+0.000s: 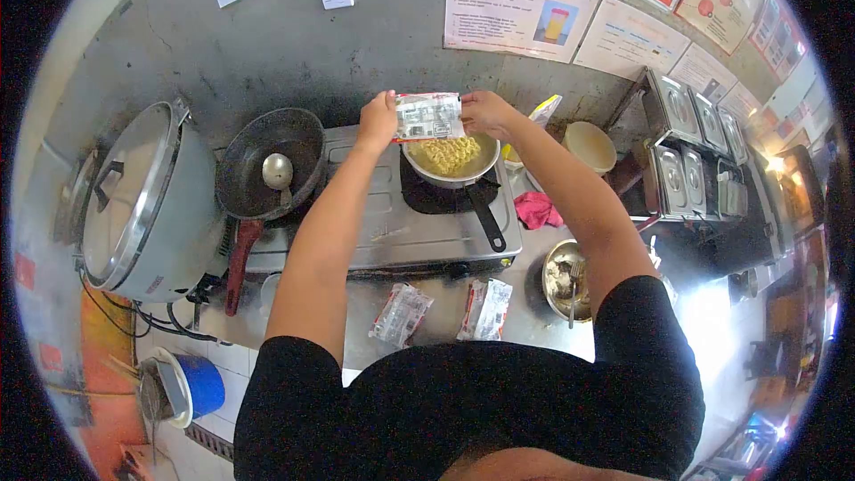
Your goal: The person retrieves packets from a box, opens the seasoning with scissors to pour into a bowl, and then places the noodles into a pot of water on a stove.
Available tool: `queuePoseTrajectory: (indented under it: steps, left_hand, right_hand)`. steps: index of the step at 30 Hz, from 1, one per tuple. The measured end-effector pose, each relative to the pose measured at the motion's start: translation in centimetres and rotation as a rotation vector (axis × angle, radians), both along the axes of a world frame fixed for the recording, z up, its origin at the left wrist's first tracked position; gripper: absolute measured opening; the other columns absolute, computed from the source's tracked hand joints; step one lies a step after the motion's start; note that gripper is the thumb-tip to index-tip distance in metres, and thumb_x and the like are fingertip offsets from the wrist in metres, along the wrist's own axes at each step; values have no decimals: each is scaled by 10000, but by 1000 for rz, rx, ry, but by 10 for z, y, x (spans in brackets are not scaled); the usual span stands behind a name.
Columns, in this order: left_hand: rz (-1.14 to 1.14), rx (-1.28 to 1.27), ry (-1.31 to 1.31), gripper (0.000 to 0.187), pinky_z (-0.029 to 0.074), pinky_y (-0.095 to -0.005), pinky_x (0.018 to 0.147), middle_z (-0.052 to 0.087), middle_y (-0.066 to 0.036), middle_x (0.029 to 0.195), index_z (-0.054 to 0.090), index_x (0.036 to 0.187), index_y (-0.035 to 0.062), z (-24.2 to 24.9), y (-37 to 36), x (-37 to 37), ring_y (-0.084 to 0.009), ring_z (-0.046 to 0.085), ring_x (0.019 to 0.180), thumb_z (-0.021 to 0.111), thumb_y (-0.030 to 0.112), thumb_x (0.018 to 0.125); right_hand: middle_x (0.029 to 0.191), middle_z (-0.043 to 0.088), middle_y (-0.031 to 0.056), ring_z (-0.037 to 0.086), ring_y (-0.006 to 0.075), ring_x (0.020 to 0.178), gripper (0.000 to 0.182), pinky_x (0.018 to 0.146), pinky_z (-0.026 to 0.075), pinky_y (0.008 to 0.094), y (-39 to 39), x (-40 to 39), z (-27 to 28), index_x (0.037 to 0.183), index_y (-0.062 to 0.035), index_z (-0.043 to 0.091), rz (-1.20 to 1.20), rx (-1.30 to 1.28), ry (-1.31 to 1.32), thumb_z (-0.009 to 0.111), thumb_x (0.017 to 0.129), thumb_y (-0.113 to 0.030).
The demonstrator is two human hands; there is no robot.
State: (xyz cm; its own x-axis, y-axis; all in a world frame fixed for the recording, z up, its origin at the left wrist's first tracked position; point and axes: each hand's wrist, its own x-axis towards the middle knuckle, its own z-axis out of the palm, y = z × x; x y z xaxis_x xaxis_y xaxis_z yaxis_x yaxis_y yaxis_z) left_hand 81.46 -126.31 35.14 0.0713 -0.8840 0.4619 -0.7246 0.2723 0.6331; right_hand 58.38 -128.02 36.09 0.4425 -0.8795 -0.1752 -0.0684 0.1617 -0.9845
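Both hands hold an instant noodle packet (427,118) up over the stove, stretched between them. My left hand (378,120) grips its left end, with fingers closed. At the right end, my right hand (488,116) pinches the wrapper. Just below the packet, a saucepan (492,158) with a black handle sits on the right burner. Yellow noodles (445,156) lie in it; the packet hides the pan's far part. Two more wrappers, one on the left (401,313) and one on the right (484,310), lie on the counter before me.
Left of the stove stands a large rice cooker (142,205). A dark frying pan (267,138) holds a ladle (277,171) on the left burner. Rightward are a pink cloth (537,210), a metal bowl (554,298) with utensils, a beige tub (590,148) and lidded metal containers (681,111).
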Motion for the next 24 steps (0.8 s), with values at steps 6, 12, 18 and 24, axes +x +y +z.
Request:
queuePoseTrajectory:
  steps: [6,12,18,24]
  left_hand:
    - [-4,32,-102,373,427,-480,717,591,-231,825,559,844,4,-2,-6,0,-421,550,807,341,296,921]
    - [50,42,-84,360,426,-475,715,590,-228,817,564,836,4,-18,-20,-2,-415,551,808,356,287,915]
    - [63,33,-63,368,424,-476,714,587,-233,808,564,806,-10,-15,-11,-10,-415,552,802,363,279,912]
    - [57,12,-49,374,421,-478,724,587,-238,810,572,797,-11,-21,-18,-10,-416,550,811,356,272,911]
  right_hand:
    - [941,579,114,579,191,816,396,679,502,281,-4,-3,-20,1115,76,488,3,7,-38,598,753,-41]
    - [970,563,111,571,178,808,389,687,487,279,13,5,-7,1147,42,445,-46,75,-113,563,781,-17]
    - [1000,539,95,547,158,829,485,667,469,276,25,6,6,1242,-40,361,-42,15,-41,516,788,35]
    - [978,517,95,526,160,804,540,647,461,258,33,2,15,1269,-93,356,5,-25,-30,510,773,52]
